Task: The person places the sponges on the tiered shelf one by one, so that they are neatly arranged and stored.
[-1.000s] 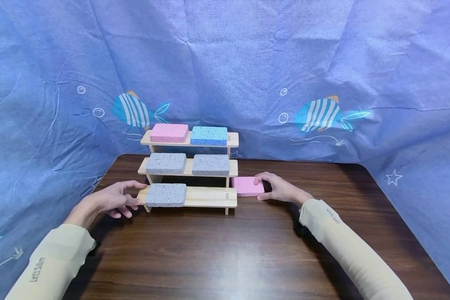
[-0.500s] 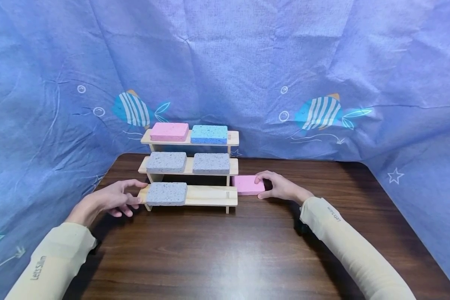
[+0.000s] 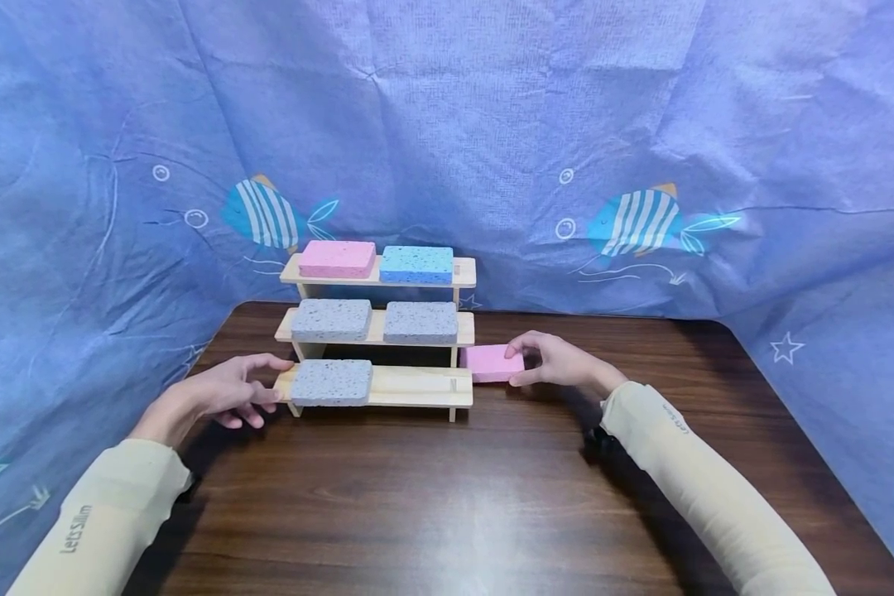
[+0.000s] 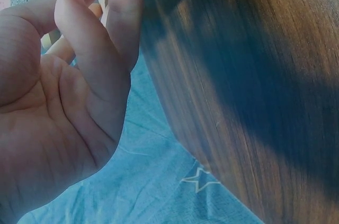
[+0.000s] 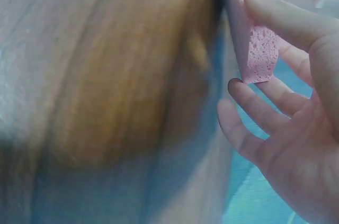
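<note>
A three-tier wooden display stand [image 3: 410, 387] stands on the left half of the table. My left hand [image 3: 227, 392] pinches the left end of its lowest shelf between thumb and fingers; in the left wrist view, the other fingers curl below the board. To the right of the stand, my right hand [image 3: 555, 362] grips a pink sponge [image 3: 487, 362] by its right end, thumb on the near side. The sponge's left end lies close beside the stand's lower tiers. In the right wrist view, the porous end of the pink sponge [image 5: 262, 54] shows between thumb and fingers.
On the top shelf sit another pink sponge [image 3: 337, 259] and a blue sponge [image 3: 415, 265]. Two grey sponges [image 3: 331, 320] lie on the middle shelf, and one grey sponge [image 3: 331, 382] on the lowest shelf's left. A blue fish-print curtain [image 3: 492, 165] hangs behind the dark wooden table [image 3: 387, 497].
My right hand has risen slightly with the pink sponge in its grip, and the sponge has shifted a little. The left hand keeps its hold on the shelf end.
</note>
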{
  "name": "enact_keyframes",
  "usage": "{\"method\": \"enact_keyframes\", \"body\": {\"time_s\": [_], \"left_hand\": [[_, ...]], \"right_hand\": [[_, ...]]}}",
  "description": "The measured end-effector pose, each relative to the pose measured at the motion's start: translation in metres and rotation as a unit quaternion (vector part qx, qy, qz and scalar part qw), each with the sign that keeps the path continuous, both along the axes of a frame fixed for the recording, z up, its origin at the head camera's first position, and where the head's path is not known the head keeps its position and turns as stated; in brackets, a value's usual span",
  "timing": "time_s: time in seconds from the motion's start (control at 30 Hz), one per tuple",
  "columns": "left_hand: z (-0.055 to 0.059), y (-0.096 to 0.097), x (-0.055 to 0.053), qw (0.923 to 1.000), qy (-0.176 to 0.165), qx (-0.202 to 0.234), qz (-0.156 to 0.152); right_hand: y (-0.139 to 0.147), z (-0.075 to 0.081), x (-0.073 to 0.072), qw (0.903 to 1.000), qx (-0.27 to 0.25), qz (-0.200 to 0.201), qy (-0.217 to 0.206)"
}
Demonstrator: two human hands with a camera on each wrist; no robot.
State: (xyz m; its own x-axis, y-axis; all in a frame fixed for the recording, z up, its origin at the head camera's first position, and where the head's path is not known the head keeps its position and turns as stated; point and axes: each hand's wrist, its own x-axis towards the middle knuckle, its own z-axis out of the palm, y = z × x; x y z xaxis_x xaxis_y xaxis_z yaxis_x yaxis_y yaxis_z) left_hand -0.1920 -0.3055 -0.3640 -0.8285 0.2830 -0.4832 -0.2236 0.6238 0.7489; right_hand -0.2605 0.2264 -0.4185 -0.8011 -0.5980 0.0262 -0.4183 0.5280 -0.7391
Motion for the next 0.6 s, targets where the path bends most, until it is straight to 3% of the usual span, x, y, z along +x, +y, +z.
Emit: {"method": "enact_keyframes", "body": {"time_s": [0.17,0.43,0.6], "left_hand": [[-0.001,-0.002,-0.002,1.0,-0.001,0.001,-0.002],[-0.001,-0.002,-0.003,1.0,-0.002,0.003,-0.004],[-0.001,-0.002,-0.001,1.0,-0.002,0.004,-0.003]], "right_hand": [[0.002,0.022,0.008,0.9999,-0.005,0.007,-0.012],[0.007,0.064,0.032,0.9987,-0.008,0.045,0.022],[0.007,0.087,0.049,0.9978,-0.002,0.041,0.053]]}}
